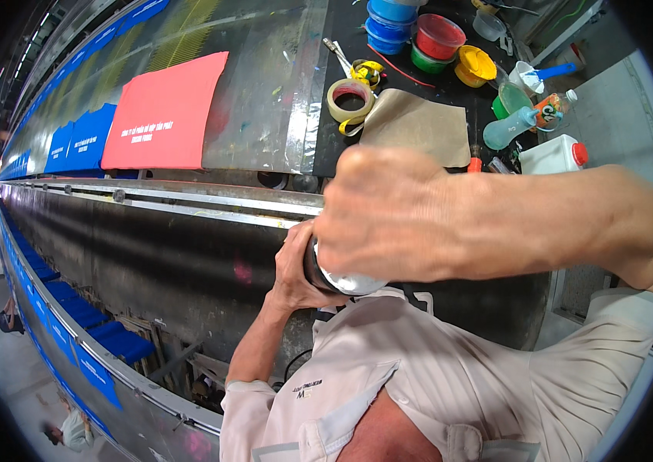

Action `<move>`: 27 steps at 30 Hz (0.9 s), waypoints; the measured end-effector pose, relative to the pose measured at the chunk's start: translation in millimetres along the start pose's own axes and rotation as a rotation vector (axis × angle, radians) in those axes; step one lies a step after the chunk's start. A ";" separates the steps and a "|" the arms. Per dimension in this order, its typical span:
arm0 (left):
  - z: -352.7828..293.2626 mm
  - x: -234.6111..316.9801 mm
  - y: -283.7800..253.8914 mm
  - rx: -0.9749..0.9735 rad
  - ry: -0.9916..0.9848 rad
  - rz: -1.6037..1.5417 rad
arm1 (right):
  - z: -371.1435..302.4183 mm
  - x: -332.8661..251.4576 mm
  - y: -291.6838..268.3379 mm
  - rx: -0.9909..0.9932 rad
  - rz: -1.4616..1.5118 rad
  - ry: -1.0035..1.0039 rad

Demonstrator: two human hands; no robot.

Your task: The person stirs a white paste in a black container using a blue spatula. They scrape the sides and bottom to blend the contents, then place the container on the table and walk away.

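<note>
Close to my chest, my left hand [293, 271] is wrapped round the side of a dark round container [312, 269]. A shiny white surface [355, 284] shows at the near side of this container, though I cannot tell whether it is a lid or contents. Over its top my right hand [388, 214] is closed in a fist, slightly blurred. That fist and forearm hide much of the container and whatever the fingers may grip. Just beyond the right hand lies a sheet of brown paper [419, 127] on the black worktop.
Rolls of tape [350, 100] and a yellow tape measure [367, 73] lie near the paper. Coloured tubs, including a red one [440, 36] and a yellow one [475, 65], stand behind. A white jug [548, 156] stands right. Red fabric [165, 115] lies on the long table; people are far left.
</note>
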State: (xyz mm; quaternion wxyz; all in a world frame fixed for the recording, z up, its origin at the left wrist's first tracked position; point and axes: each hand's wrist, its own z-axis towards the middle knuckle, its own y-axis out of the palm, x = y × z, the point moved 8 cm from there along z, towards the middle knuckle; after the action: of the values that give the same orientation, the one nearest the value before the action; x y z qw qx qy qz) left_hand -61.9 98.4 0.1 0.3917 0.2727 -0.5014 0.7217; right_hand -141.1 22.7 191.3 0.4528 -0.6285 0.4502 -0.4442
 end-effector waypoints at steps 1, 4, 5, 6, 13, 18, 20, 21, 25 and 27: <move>-5.4 -16.3 6.9 -0.036 -0.050 -0.005 | -4.3 -6.9 -3.4 0.047 -0.084 -0.053; 16.6 6.9 -10.8 -0.102 -0.023 0.028 | -25.9 -30.3 -9.6 0.170 -0.329 -0.177; 15.3 7.0 -21.3 0.011 -0.005 -0.151 | -33.4 -38.0 -11.2 0.219 -0.412 -0.233; 10.6 -2.7 -21.3 0.014 -0.060 -0.196 | -41.3 -35.9 -10.4 0.241 -0.406 -0.235; 27.2 9.8 -24.9 -0.123 -0.088 -0.253 | -61.5 12.0 -26.1 0.630 -0.366 -0.127; 28.3 12.5 -27.5 -0.108 -0.081 -0.183 | -47.8 27.0 14.8 0.252 -0.339 0.110; 27.5 19.2 -34.6 -0.038 0.038 -0.024 | -48.0 27.3 35.9 0.033 -0.087 0.213; 24.5 21.3 -35.4 -0.007 0.060 0.013 | -51.5 28.3 42.6 0.018 0.049 0.245; 16.4 27.0 -29.6 0.028 0.121 0.178 | -57.0 18.5 82.4 -0.228 0.454 0.386; 13.4 21.8 -23.6 0.039 0.105 0.225 | -57.7 8.4 87.2 -0.259 0.634 0.451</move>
State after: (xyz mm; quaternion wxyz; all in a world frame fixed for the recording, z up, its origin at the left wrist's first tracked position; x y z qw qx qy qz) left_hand -54.0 96.7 34.0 0.3285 0.1842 -0.4936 0.7839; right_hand -209.4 -11.2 119.3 0.3744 -0.3972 0.7617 -0.3492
